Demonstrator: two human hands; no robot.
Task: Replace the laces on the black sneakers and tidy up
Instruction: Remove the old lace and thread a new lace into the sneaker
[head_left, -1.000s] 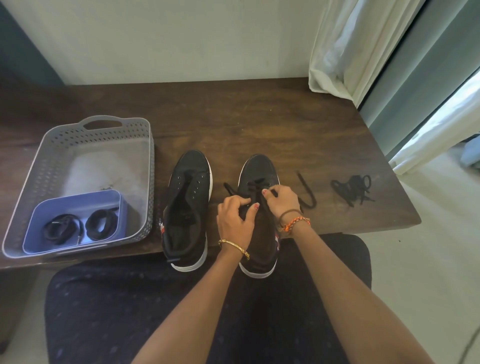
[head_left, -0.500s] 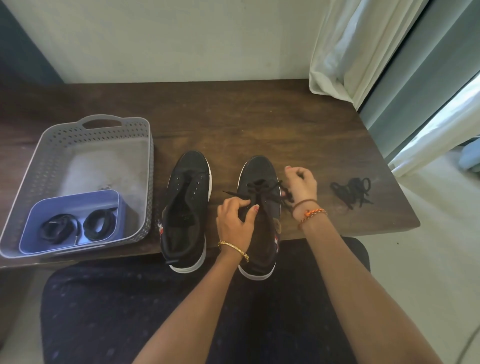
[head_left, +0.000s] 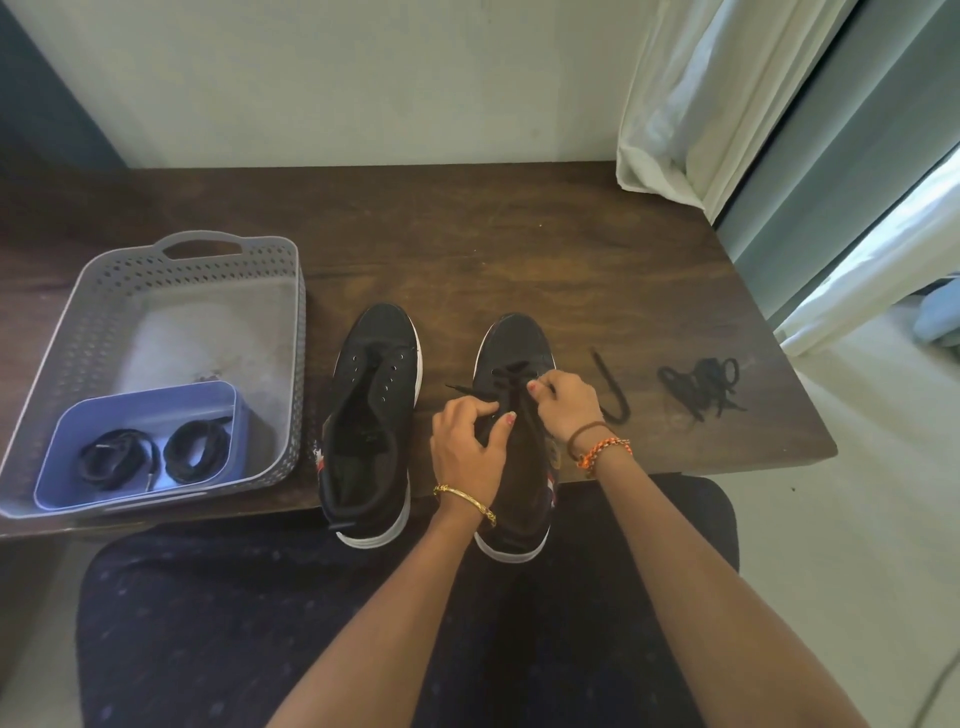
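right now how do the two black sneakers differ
The left sneaker has bare eyelets and no lace; the right sneaker has a black lace crossing its front eyelets. No hand touches the left sneaker, while the left hand and right hand work on the right sneaker. Both are black with white soles, toes pointing away, heels overhanging the table edge.

Far tabletop (head_left: 467, 223): bare wood.
Left: grey basket (head_left: 296, 322) blocks.
Right: loose lace pile (head_left: 698, 384), curtain (head_left: 670, 104).
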